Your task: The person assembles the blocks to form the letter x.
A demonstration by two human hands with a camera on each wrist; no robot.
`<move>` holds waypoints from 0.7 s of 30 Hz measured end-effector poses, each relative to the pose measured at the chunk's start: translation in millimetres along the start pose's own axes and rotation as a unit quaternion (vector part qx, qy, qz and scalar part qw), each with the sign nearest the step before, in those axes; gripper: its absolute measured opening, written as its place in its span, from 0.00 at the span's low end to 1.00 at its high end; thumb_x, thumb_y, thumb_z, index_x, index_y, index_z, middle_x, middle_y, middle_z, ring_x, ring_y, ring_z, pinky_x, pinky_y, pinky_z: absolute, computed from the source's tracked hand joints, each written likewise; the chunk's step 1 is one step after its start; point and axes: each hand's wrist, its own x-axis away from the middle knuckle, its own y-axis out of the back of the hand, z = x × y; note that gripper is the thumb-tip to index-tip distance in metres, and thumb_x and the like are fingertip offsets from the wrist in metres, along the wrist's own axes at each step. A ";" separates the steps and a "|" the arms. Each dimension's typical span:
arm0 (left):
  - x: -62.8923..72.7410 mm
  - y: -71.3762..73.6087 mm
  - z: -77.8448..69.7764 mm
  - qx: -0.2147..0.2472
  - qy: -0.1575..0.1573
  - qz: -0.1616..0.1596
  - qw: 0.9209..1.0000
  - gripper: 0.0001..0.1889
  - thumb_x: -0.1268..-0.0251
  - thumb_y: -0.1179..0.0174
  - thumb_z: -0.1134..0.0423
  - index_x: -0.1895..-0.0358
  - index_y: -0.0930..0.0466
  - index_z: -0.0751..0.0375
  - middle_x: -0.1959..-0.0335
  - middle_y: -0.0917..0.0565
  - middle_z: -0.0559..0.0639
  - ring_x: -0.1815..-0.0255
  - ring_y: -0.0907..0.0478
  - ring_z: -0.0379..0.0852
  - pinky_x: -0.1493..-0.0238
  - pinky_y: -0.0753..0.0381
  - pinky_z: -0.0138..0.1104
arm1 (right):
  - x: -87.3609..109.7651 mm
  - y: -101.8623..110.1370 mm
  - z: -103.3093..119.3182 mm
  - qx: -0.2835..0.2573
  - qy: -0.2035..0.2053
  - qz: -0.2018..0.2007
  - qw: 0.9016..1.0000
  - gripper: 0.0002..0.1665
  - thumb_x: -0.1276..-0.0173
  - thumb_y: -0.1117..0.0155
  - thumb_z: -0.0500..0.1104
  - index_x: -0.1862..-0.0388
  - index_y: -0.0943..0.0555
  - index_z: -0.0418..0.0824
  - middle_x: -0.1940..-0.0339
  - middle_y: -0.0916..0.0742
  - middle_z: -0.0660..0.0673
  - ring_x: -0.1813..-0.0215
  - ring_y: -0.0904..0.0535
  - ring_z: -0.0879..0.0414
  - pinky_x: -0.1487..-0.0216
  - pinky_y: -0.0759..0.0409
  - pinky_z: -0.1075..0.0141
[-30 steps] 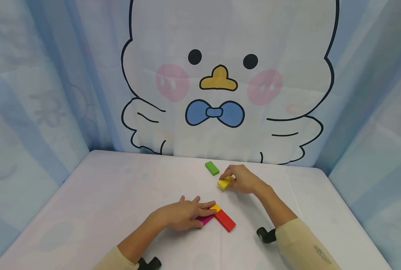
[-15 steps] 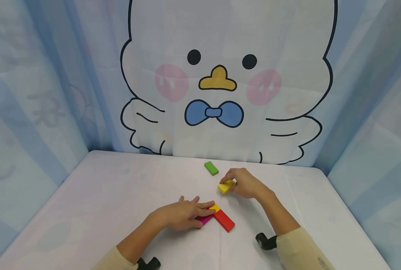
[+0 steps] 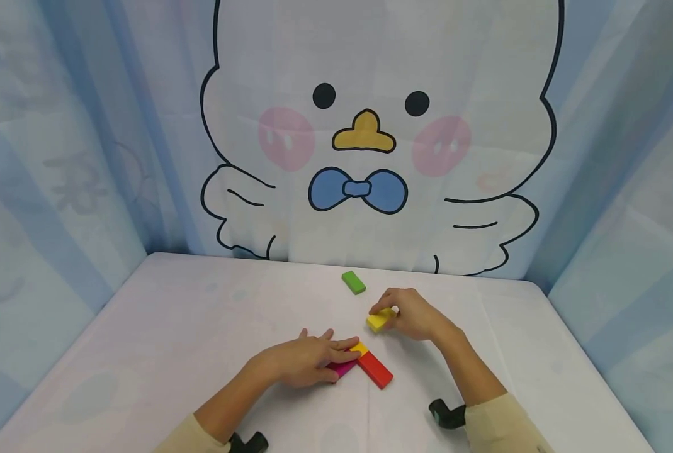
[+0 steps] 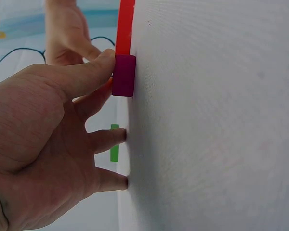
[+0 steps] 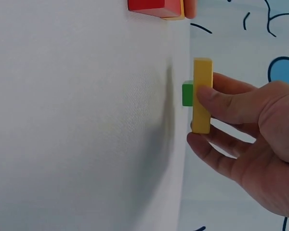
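Observation:
My right hand [image 3: 415,313] pinches a yellow block [image 3: 378,321] between thumb and fingers. In the right wrist view that yellow block [image 5: 201,115] is held off the white tabletop, its shadow falling below. My left hand [image 3: 308,360] lies with spread, fairly straight fingers over a magenta block [image 3: 343,369], partly hidden beneath it. The left wrist view has the thumb against the edge of the magenta block [image 4: 124,77], while two fingertips touch the table. An orange block [image 3: 360,348] shows by the left fingertips, adjoining a red block [image 3: 376,370] that slants toward the front right.
Farther back on the white table [image 3: 211,302] lies a green block [image 3: 354,282]. A curtain [image 3: 370,239] with a cartoon bird print rises behind the table's back edge. Dark wrist-worn fittings [image 3: 446,415] stick out by both sleeves.
My right hand has come slightly toward the front with the yellow block, closer to the orange and red blocks. The left hand keeps its place on the magenta block.

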 end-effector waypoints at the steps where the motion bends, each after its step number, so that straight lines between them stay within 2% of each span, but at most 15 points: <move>1: 0.4 0.3 0.0 -0.001 -0.001 0.000 1.000 0.31 0.25 0.37 0.51 0.23 0.33 0.28 0.17 0.40 0.30 0.15 0.45 0.61 0.24 0.48 0.72 | 0.5 -0.6 -0.5 -0.002 0.002 0.000 1.000 0.18 0.35 0.26 0.31 0.50 0.08 0.48 0.51 0.12 0.51 0.41 0.19 0.49 0.35 0.17 0.48; 12: 1.5 1.4 -0.7 -0.002 -0.004 -0.003 1.000 0.30 0.25 0.37 0.51 0.23 0.32 0.28 0.18 0.40 0.30 0.15 0.45 0.61 0.24 0.49 0.73 | 4.9 -5.0 -4.5 -0.009 0.028 0.011 1.000 0.17 0.36 0.24 0.34 0.51 0.08 0.50 0.53 0.13 0.53 0.45 0.19 0.53 0.46 0.12 0.56; 21: -0.6 -1.0 1.4 -0.006 -0.001 -0.005 1.000 0.30 0.25 0.37 0.50 0.23 0.33 0.27 0.18 0.39 0.29 0.15 0.45 0.60 0.24 0.47 0.72 | 3.0 -9.1 -9.8 -0.024 0.028 0.035 0.999 0.16 0.37 0.22 0.36 0.52 0.08 0.52 0.52 0.13 0.53 0.44 0.20 0.53 0.44 0.13 0.56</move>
